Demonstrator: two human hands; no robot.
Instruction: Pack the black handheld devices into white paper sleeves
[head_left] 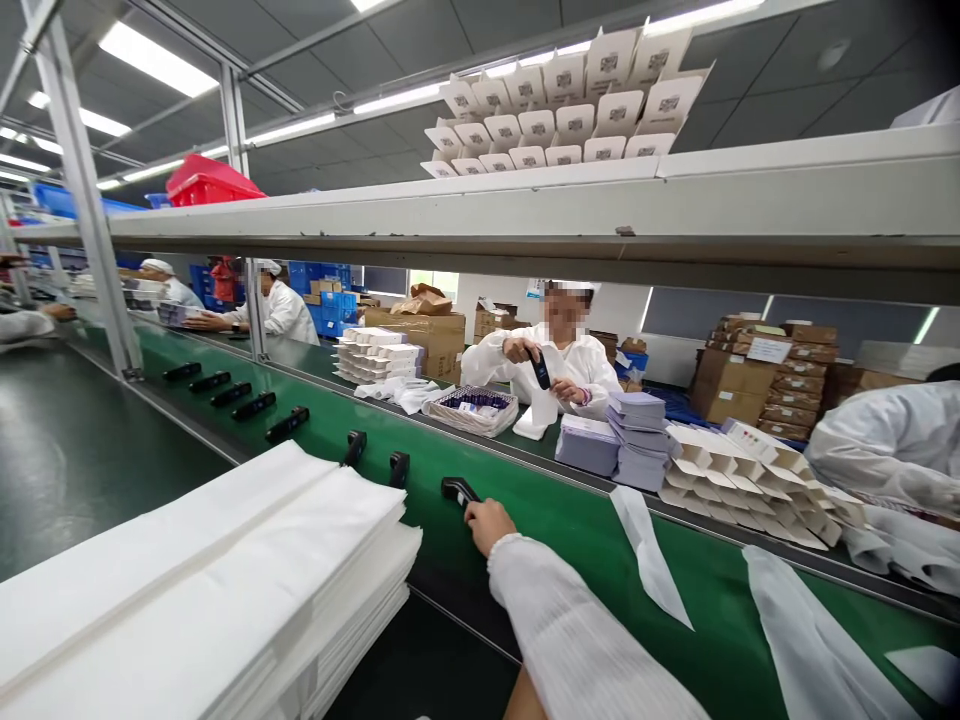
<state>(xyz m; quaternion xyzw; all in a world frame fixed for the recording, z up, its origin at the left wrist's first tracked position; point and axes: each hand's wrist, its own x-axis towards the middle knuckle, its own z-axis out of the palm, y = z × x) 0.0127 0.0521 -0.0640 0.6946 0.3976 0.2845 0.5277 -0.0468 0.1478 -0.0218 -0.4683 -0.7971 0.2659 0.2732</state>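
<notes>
My right hand (pixel 489 524) reaches in from the lower right in a white sleeve (pixel 577 620). Its fingers are closed on the near end of a black handheld device (pixel 459 490), angled like a pistol grip, over the green conveyor belt (pixel 547 500). Whether the device touches the belt is unclear. Just left of it stands another black device (pixel 399 468), with one more (pixel 355 447) beyond. No part of my left hand can be made out; a small patch of skin at the bottom edge is unclear. A tall stack of white sheet-like pieces (pixel 225 560) fills the lower left.
Several black devices (pixel 255 405) lie in a row farther up the belt. White strips (pixel 652 555) lie on its right. Across it a co-worker (pixel 517 360) holds a black device, near a basket (pixel 480 425) and purple-white boxes (pixel 589 445). A shelf (pixel 525 210) crosses overhead.
</notes>
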